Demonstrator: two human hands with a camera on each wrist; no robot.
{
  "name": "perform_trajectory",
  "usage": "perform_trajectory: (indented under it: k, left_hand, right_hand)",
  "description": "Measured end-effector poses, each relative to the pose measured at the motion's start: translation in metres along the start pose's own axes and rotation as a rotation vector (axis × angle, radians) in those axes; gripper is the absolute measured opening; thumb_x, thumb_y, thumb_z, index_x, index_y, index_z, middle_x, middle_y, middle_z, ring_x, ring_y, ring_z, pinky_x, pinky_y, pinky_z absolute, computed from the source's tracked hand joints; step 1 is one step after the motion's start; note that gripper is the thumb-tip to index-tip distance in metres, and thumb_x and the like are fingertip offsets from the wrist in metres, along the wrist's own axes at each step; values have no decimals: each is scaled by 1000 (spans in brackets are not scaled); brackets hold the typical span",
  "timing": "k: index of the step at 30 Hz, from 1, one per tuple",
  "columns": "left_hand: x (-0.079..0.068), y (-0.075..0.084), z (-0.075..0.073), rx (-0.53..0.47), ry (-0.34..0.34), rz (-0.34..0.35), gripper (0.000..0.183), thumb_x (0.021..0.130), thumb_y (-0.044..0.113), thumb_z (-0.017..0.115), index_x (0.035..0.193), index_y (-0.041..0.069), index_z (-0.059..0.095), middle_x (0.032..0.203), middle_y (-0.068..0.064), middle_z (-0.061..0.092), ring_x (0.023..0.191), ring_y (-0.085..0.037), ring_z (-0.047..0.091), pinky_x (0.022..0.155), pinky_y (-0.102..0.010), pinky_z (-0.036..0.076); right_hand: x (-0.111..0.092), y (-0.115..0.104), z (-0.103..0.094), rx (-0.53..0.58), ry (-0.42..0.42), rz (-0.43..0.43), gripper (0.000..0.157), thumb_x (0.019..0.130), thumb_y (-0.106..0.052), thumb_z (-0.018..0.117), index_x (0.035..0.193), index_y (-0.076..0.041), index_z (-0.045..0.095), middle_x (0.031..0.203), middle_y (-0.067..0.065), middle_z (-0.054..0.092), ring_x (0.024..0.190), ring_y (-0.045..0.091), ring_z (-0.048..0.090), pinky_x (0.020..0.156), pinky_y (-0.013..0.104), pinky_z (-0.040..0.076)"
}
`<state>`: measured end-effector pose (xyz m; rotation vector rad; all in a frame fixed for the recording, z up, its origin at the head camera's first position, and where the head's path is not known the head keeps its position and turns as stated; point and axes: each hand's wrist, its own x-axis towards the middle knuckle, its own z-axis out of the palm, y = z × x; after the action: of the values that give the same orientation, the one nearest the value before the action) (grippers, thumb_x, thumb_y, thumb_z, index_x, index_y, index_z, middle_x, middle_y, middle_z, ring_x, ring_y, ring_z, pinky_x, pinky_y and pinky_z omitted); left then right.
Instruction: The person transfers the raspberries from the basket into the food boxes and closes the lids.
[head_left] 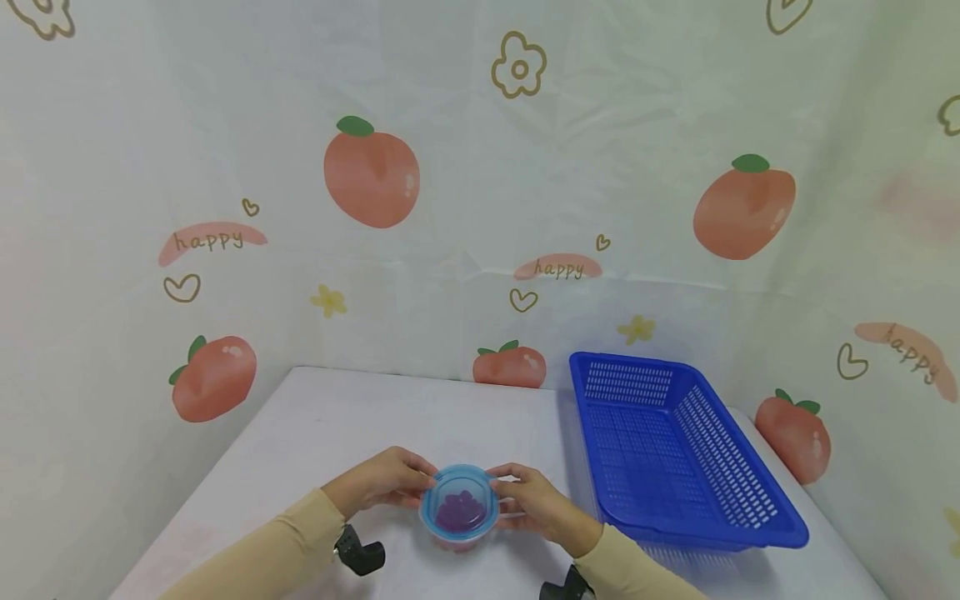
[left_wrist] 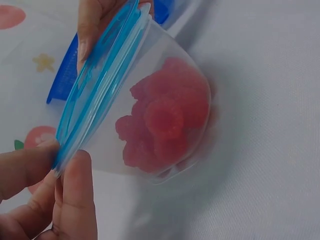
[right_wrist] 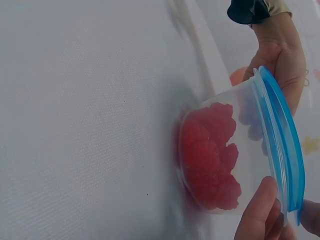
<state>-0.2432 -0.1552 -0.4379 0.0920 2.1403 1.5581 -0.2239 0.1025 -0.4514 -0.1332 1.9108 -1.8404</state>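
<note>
A clear round plastic food container (head_left: 455,545) with red raspberries (left_wrist: 162,117) in its bottom is at the near middle of the table. Its blue lid (head_left: 461,503) lies over the top and follows the rim. At the left side my left hand (head_left: 386,482) pinches the lid's edge and the container's rim, thumb above and fingers below. Opposite, my right hand (head_left: 536,504) grips the same edge in the same way. Whether the lid is pressed down all round, I cannot tell. The container's base is at or just above the tabletop.
A blue perforated plastic basket (head_left: 637,454) stands at the right of the white-covered table (head_left: 360,408). Behind the table hangs a white cloth (head_left: 450,150) printed with peaches and flowers. Each wrist carries a black camera mount (head_left: 360,552).
</note>
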Motion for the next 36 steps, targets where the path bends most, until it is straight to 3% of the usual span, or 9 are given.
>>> perform_trajectory:
  k: [14,23,36]
  left_hand:
    - [4,-5,-1,-114,-9,-14,23,87,6,68,108,-3,67,80,-3,64,65,-10,60,64,-24,58]
    - [3,-5,0,-86,37,-24,22,87,6,69,107,-2,68,82,-4,66,64,-11,60,64,-24,58]
    - [3,-5,0,-87,35,-25,24,87,8,70,108,-2,68,83,-6,68,64,-10,63,65,-25,58]
  right_hand:
    - [0,-1,-1,-6,-11,-5,38,95,-16,59,128,3,52,96,5,63,77,12,63,69,31,59]
    - [5,-3,0,-14,-27,-11,40,92,-14,63,127,4,54,95,3,62,78,11,62,68,26,57]
    - [10,-3,0,0,-62,-73,42,94,-1,58,133,9,47,81,-2,49,70,8,50,63,21,47]
